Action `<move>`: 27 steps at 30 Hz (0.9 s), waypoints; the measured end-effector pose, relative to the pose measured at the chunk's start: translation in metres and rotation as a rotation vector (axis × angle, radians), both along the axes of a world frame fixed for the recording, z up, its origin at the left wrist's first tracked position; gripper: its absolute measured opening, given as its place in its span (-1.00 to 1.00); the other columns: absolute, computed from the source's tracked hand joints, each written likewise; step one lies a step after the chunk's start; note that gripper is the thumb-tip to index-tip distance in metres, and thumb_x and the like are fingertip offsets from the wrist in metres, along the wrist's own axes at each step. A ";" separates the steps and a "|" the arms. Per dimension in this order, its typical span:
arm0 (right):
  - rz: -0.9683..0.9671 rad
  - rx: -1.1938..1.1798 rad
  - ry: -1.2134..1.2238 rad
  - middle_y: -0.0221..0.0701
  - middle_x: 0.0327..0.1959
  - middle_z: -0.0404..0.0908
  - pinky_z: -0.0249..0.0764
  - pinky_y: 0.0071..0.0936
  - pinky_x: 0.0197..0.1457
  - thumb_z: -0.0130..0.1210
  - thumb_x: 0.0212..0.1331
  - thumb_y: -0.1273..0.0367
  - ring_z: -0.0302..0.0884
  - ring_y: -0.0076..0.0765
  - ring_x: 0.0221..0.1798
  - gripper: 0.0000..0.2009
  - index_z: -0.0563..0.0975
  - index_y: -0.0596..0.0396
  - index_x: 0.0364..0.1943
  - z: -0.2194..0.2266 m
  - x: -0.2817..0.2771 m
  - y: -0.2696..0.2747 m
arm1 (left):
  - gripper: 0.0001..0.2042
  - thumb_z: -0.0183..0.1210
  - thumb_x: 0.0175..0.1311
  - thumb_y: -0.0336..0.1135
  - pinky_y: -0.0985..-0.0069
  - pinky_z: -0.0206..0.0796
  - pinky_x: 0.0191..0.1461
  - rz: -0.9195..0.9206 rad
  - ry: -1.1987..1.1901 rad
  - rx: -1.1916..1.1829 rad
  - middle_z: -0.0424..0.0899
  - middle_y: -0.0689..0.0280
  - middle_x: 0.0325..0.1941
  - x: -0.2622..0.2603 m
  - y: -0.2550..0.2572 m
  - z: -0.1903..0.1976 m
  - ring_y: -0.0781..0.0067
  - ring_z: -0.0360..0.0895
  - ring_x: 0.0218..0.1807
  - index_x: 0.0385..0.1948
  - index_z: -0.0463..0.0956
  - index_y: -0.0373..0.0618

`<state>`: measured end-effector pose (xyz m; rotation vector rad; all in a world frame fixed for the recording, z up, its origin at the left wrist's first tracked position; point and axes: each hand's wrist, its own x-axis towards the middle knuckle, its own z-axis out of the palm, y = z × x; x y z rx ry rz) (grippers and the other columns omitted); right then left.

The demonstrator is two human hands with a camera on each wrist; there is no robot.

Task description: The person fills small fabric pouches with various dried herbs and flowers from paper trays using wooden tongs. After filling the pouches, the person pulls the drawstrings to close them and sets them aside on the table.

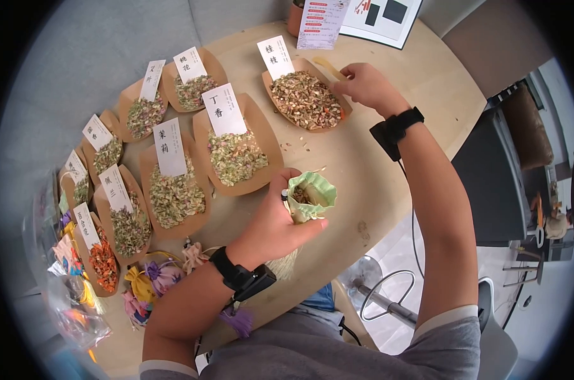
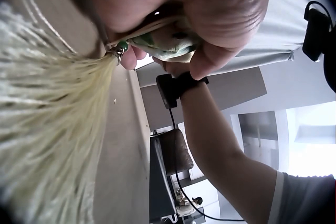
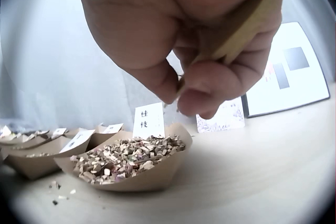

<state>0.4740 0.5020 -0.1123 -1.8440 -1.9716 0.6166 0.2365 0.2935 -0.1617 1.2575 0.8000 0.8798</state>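
So the main thing here is a small pale green fabric pouch with a ruffled open mouth (image 1: 325, 190), up off the desk (image 1: 337, 149) near its front edge, with some brown dried bits (image 1: 301, 195) inside. The left hand (image 1: 268, 218) has it, grip closed around its side, mouth facing up. A long cream tassel (image 2: 52, 124) hangs below.

The right hand (image 1: 370, 88) is well apart from the pouch, grip narrow, pinching a flat tan wooden-looking stick (image 3: 240, 28). It's at the right side of a boat-shaped brown paper tray (image 3: 152, 179) heaped with chopped brown bits, white label card (image 1: 275, 57) standing at the back. A few crumbs (image 1: 294, 145) lie just beside that tray.

Further left there's a bunch of similar labelled trays, including one with orange-red dried pieces (image 1: 104, 263), plus a yellow drawstring pouch (image 1: 140, 285) near the front.
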 end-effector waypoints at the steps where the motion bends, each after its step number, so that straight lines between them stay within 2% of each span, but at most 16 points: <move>1: 0.004 -0.002 0.001 -0.23 -0.34 0.69 0.51 -0.41 -0.24 0.30 0.09 0.29 0.59 -0.38 -0.37 -0.56 0.61 0.34 0.00 -0.003 0.000 0.002 | -0.32 0.35 0.16 -0.50 0.49 0.30 0.23 -0.011 -0.009 -0.026 0.42 0.36 0.09 0.000 0.000 0.000 0.62 0.39 0.13 0.26 0.10 -0.16; 3: 0.022 -0.208 0.110 -0.12 -0.22 0.72 0.54 -0.34 -0.07 0.34 -0.04 0.28 0.67 -0.21 -0.22 -0.46 0.60 0.36 0.05 -0.007 0.003 0.003 | -0.32 0.36 0.17 -0.47 0.50 0.35 0.18 0.008 -0.007 0.003 0.45 0.32 0.08 0.001 0.000 -0.002 0.60 0.43 0.10 0.25 0.10 -0.21; 4: 0.024 -0.209 0.109 -0.12 -0.22 0.72 0.54 -0.34 -0.07 0.34 -0.04 0.28 0.67 -0.21 -0.22 -0.46 0.60 0.36 0.05 -0.009 0.004 0.001 | -0.32 0.37 0.17 -0.43 0.50 0.40 0.12 0.020 -0.007 0.035 0.48 0.27 0.06 0.001 0.000 -0.002 0.58 0.47 0.07 0.24 0.10 -0.25; 6: 0.098 -0.176 0.207 -0.33 -0.29 0.67 0.46 -0.52 -0.27 0.29 0.03 0.38 0.54 -0.48 -0.33 -0.53 0.56 0.34 0.07 -0.011 0.006 -0.012 | -0.32 0.37 0.17 -0.46 0.49 0.35 0.18 0.008 -0.025 -0.007 0.45 0.32 0.08 0.001 0.000 0.002 0.59 0.43 0.10 0.25 0.09 -0.21; 7: 0.096 -0.175 0.206 -0.33 -0.29 0.67 0.46 -0.52 -0.27 0.29 0.03 0.38 0.54 -0.48 -0.33 -0.53 0.56 0.34 0.07 -0.010 0.005 -0.018 | -0.31 0.36 0.16 -0.49 0.48 0.30 0.23 -0.007 -0.040 -0.051 0.41 0.36 0.09 0.001 -0.001 0.003 0.61 0.39 0.13 0.26 0.09 -0.16; 10: 0.113 -0.214 0.223 -0.35 -0.28 0.65 0.45 -0.54 -0.27 0.27 0.07 0.39 0.53 -0.51 -0.31 -0.54 0.55 0.34 0.08 -0.010 0.002 -0.043 | -0.31 0.36 0.16 -0.49 0.47 0.29 0.24 -0.001 -0.025 -0.001 0.41 0.36 0.09 0.001 -0.001 -0.002 0.61 0.38 0.13 0.26 0.09 -0.16; 12: 0.103 -0.247 0.372 -0.36 -0.28 0.66 0.45 -0.57 -0.27 0.25 0.12 0.40 0.53 -0.53 -0.32 -0.58 0.56 0.30 0.08 -0.012 0.000 -0.062 | -0.31 0.36 0.16 -0.48 0.46 0.29 0.25 0.005 -0.017 0.022 0.41 0.35 0.09 0.002 -0.001 -0.002 0.60 0.38 0.13 0.26 0.10 -0.17; 14: 0.075 -0.211 0.289 -0.38 -0.28 0.66 0.46 -0.57 -0.25 0.23 0.19 0.40 0.53 -0.55 -0.32 -0.62 0.56 0.29 0.08 -0.002 0.000 -0.076 | -0.31 0.37 0.16 -0.48 0.46 0.28 0.26 0.019 -0.009 0.040 0.40 0.35 0.09 0.002 -0.001 -0.002 0.60 0.37 0.13 0.26 0.10 -0.17; 16: 0.088 0.048 0.162 -0.05 -0.20 0.71 0.54 -0.32 -0.01 0.23 0.16 0.36 0.66 -0.13 -0.19 -0.64 0.61 0.35 -0.02 0.010 0.007 -0.088 | -0.31 0.37 0.15 -0.48 0.45 0.26 0.28 0.016 0.004 0.057 0.40 0.34 0.10 0.002 0.000 -0.001 0.59 0.37 0.15 0.26 0.11 -0.18; 20: 0.231 0.045 0.036 -0.03 -0.25 0.67 0.53 -0.23 -0.04 0.15 0.22 0.40 0.62 0.01 -0.20 -0.71 0.62 0.31 -0.04 0.036 0.007 -0.116 | -0.31 0.37 0.15 -0.48 0.46 0.24 0.30 0.018 -0.002 0.060 0.40 0.34 0.11 0.004 -0.001 0.000 0.58 0.36 0.17 0.26 0.11 -0.19; 22: 0.403 0.212 -0.145 -0.03 -0.29 0.63 0.51 -0.12 -0.06 0.10 0.21 0.45 0.58 0.11 -0.19 -0.78 0.64 0.26 -0.12 0.034 0.006 -0.120 | -0.30 0.37 0.15 -0.48 0.46 0.25 0.30 0.020 0.015 0.078 0.40 0.34 0.12 0.004 -0.001 0.000 0.58 0.37 0.18 0.27 0.10 -0.20; 25: 0.408 0.210 -0.207 -0.05 -0.31 0.59 0.49 -0.07 -0.06 0.10 0.20 0.45 0.57 0.13 -0.17 -0.84 0.63 0.24 -0.21 0.023 0.000 -0.114 | -0.29 0.37 0.15 -0.48 0.46 0.25 0.31 0.017 0.011 0.078 0.39 0.33 0.14 0.004 0.000 -0.004 0.57 0.36 0.19 0.29 0.09 -0.20; 27: 0.443 0.179 -0.207 -0.07 -0.29 0.59 0.50 -0.10 -0.06 0.12 0.20 0.46 0.58 0.11 -0.17 -0.81 0.62 0.25 -0.15 0.020 -0.006 -0.113 | -0.28 0.37 0.15 -0.48 0.46 0.25 0.31 0.017 0.014 0.066 0.39 0.33 0.15 0.003 -0.001 -0.003 0.57 0.37 0.20 0.30 0.09 -0.21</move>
